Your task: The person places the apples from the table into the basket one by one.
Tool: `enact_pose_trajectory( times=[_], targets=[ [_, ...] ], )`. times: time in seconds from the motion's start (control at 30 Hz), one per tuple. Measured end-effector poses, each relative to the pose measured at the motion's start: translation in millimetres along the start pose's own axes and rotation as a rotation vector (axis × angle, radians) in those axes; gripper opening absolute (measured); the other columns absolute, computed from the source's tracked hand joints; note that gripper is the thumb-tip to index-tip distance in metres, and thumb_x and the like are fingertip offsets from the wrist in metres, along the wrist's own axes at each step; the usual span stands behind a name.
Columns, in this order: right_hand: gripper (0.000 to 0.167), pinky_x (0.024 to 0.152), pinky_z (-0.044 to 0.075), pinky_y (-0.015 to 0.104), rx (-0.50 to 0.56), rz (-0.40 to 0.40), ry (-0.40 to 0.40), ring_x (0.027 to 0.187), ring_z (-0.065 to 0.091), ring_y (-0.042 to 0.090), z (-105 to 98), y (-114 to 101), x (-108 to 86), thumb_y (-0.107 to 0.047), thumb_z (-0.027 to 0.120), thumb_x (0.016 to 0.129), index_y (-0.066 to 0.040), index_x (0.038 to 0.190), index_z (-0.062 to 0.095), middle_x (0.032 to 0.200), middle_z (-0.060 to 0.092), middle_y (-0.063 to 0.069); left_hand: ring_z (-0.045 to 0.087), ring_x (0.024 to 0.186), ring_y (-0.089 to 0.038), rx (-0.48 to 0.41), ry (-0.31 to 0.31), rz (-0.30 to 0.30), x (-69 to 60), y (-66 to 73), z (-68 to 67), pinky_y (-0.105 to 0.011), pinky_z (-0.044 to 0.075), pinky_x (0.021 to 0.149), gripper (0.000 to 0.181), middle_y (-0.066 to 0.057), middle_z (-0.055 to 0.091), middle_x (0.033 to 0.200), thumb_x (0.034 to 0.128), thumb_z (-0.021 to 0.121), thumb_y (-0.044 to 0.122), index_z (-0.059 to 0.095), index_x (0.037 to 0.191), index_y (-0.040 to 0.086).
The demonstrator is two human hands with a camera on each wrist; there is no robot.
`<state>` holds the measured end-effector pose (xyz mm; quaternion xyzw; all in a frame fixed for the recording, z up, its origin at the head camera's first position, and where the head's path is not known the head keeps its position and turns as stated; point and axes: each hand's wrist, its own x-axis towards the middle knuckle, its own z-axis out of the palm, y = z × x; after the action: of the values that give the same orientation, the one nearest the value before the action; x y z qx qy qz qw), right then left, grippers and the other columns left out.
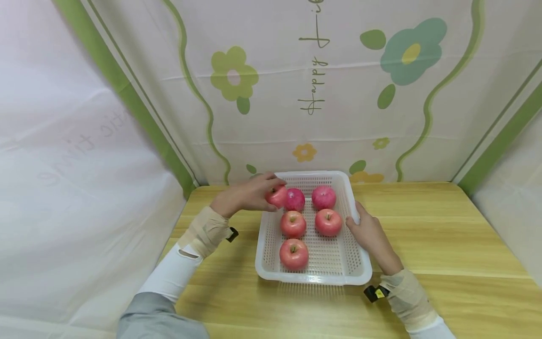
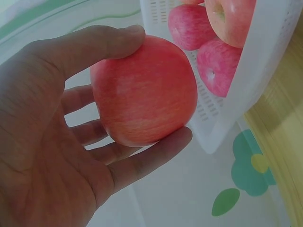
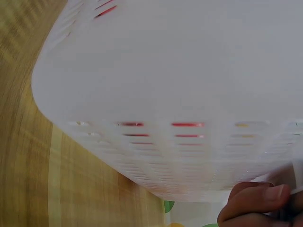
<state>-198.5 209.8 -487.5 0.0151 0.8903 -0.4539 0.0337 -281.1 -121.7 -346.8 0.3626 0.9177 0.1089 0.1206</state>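
My left hand (image 1: 249,194) holds a red apple (image 2: 144,92) above the back left corner of a white plastic basket (image 1: 313,278). In the left wrist view the thumb lies on one side of the apple and the fingers curl round the other. Several more apples sit inside the basket: two darker pink ones, a back left apple (image 1: 295,199) and a back right apple (image 1: 323,197), and lighter red ones, including a front left apple (image 1: 294,254). At the basket's right side, my right hand (image 1: 372,233) grips the rim, thumb on the inside.
The basket stands on a wooden table (image 1: 423,235). Behind the table hangs a printed cloth (image 1: 271,122) with flowers and lettering, and a pale cloth side wall (image 1: 84,188) is at the left.
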Motion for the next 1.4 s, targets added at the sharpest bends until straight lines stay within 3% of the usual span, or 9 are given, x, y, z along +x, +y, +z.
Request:
enact_pose_trajectory(
  times=[0.3, 0.8, 1.4],
  targets=[
    [0.073, 0.052, 0.064, 0.041, -0.01, -0.008, 0.006, 0.084, 0.079, 0.044, 0, 0, 0.8, -0.021, 0.049, 0.109, -0.003, 0.17, 0.013, 0.134, 0.057, 0.048, 0.053, 0.137, -0.028, -0.038, -0.026, 0.029, 6.7, 5.4, 5.5, -0.046, 0.049, 0.116, 0.075, -0.014, 0.049, 0.155, 0.0907, 0.081, 0.026, 0.051, 0.158, 0.013],
    [0.074, 0.05, 0.063, 0.04, -0.001, -0.012, -0.004, 0.081, 0.079, 0.043, -1, -1, -0.8, -0.02, 0.049, 0.109, -0.003, 0.17, 0.012, 0.131, 0.058, 0.049, 0.061, 0.122, -0.025, 0.014, -0.027, 0.099, 11.6, 21.0, 9.0, -0.041, 0.056, 0.106, 0.071, -0.013, 0.053, 0.148, 0.0915, 0.08, 0.027, 0.053, 0.156, 0.012],
    [0.074, 0.051, 0.063, 0.041, -0.009, 0.008, -0.01, 0.08, 0.079, 0.041, -1, 0, -0.3, -0.022, 0.049, 0.11, -0.004, 0.171, 0.011, 0.133, 0.057, 0.048, 0.054, 0.13, -0.023, 0.004, -0.042, 0.173, 17.0, 40.1, 18.4, -0.039, 0.051, 0.112, 0.074, -0.011, 0.054, 0.149, 0.0917, 0.084, 0.024, 0.051, 0.158, 0.013]
  ],
)
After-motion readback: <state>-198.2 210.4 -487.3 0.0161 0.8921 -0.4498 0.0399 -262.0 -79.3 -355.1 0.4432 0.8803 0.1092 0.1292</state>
